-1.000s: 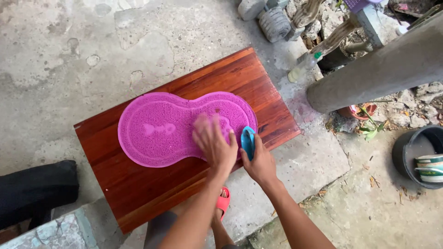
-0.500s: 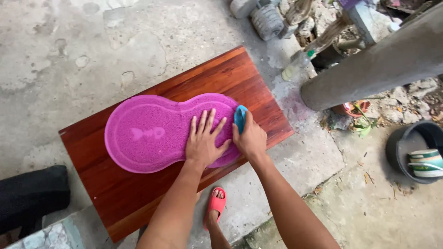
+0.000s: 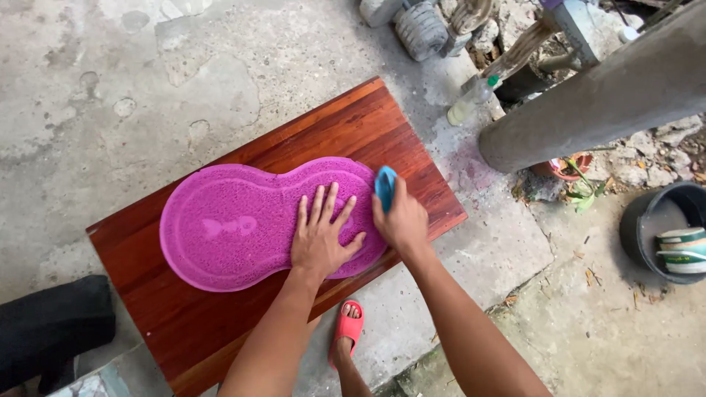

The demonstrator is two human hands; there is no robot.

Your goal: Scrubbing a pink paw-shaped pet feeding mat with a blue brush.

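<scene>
Pressing flat with fingers spread, the left hand (image 3: 320,239) on the right lobe of the magenta peanut-shaped textured rubber mat (image 3: 243,224), apparently pinning it so that rubbing beside it does not slide it over the smooth wood. Lying lengthwise and slightly askew on the reddish-brown varnished wooden table (image 3: 353,125), the mat, its right edge reaching close to the table's right end and a small raised fish figure showing on the left lobe. Clasping a small blue scrubbing brush (image 3: 385,187) at the mat's upper right rim, the right hand (image 3: 403,220), its grip curled tight around the brush with the blue end sticking out above the knuckles, angled down onto the rim as if for bearing weight on the edge. Standing on bare grey concrete floor (image 3: 147,66), the table, low enough for leaning over. Showing below the table's near edge, a foot in a red slipper (image 3: 347,327). Resting off to the right, well apart, a clear plastic bottle (image 3: 471,103) by a grey concrete post (image 3: 603,95), and a black bucket (image 3: 647,228) holding bowls.
</scene>
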